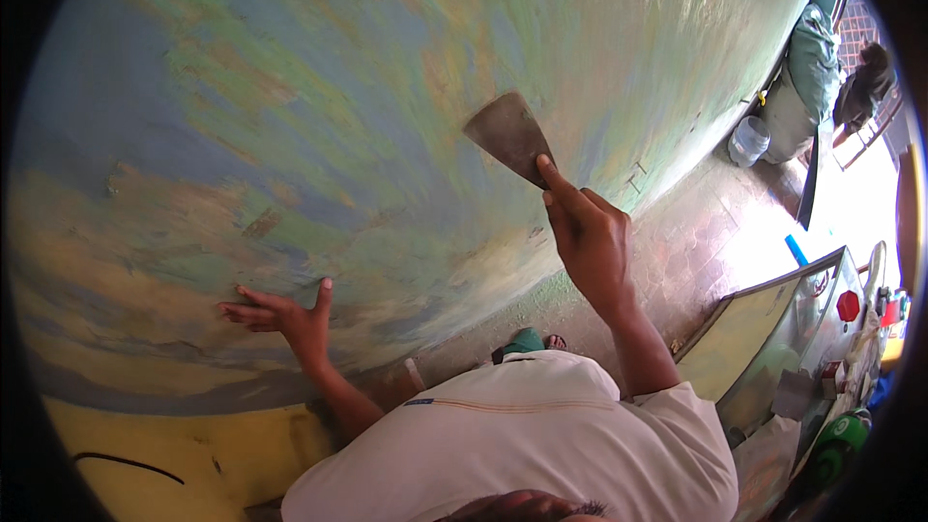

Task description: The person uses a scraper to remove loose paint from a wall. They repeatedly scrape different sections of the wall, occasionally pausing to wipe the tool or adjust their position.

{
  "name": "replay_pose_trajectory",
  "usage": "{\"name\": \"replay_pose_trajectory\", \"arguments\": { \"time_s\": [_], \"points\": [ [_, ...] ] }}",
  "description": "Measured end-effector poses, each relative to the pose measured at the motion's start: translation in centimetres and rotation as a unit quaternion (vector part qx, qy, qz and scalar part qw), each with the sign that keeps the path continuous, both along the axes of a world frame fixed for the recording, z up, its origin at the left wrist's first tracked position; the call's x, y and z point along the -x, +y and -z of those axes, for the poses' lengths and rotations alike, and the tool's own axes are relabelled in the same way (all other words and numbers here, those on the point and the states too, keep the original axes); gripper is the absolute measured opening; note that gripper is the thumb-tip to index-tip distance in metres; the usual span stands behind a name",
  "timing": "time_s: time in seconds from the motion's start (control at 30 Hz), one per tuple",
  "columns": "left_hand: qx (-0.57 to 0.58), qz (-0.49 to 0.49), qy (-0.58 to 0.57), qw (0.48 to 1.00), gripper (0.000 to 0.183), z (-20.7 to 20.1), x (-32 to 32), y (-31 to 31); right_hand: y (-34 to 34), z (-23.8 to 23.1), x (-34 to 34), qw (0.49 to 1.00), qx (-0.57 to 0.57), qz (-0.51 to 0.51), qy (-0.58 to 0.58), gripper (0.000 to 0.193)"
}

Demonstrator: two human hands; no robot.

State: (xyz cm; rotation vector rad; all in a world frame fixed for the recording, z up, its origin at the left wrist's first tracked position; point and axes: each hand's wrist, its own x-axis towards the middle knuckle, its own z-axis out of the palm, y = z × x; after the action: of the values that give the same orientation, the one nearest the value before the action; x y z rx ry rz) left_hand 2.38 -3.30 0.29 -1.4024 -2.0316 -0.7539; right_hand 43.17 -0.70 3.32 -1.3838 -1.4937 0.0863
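My right hand (592, 242) grips a scraper (510, 135) with a wide, dull metal blade that flares toward its far edge. The blade is up against or just in front of the painted wall (338, 135), which carries patchy green, blue and tan paint; whether it touches I cannot tell. The scraper's handle is hidden inside my fist. Lower on the left, my left hand (290, 321) has its fingers spread, thumb pointing up, close to the same wall. Nothing is in it.
A glass-topped showcase (754, 329) with small items and a green bottle (839, 440) stands at right. Beyond are a plastic bucket (749, 141) and a stuffed sack (788, 116) by the wall. Tiled floor (691, 222) lies between. A yellow surface (164, 454) is at lower left.
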Motion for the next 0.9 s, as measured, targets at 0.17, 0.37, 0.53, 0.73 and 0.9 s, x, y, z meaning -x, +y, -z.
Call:
{"name": "replay_pose_trajectory", "arguments": {
  "time_s": [0.17, 0.37, 0.53, 0.73, 0.9],
  "points": [
    [0.008, 0.000, -0.004, 1.000, 0.145, 0.1, 0.2, 0.1, 0.0, 0.1, -0.2, 1.000, -0.006, 0.004, 0.000, 0.041],
    [0.002, 0.012, -0.013, 1.000, 0.146, 0.1, 0.5, 0.2, 0.2, -0.4, 0.0, 1.000, -0.028, -0.003, -0.003, 0.041],
    [0.004, 0.015, -0.029, 0.999, 0.147, 0.1, 0.5, 0.1, 0.2, -1.0, 0.0, 1.000, -0.012, -0.008, 0.013, 0.041],
    [0.025, 0.001, -0.019, 1.000, 0.147, -0.1, 0.2, 0.1, 0.4, -0.9, -0.1, 1.000, 0.022, 0.005, 0.015, 0.041],
    [0.023, 0.019, -0.026, 0.999, 0.145, 0.0, 0.0, -0.1, 0.3, -0.6, -0.1, 0.999, -0.009, -0.006, 0.035, 0.043]
  ]
}}
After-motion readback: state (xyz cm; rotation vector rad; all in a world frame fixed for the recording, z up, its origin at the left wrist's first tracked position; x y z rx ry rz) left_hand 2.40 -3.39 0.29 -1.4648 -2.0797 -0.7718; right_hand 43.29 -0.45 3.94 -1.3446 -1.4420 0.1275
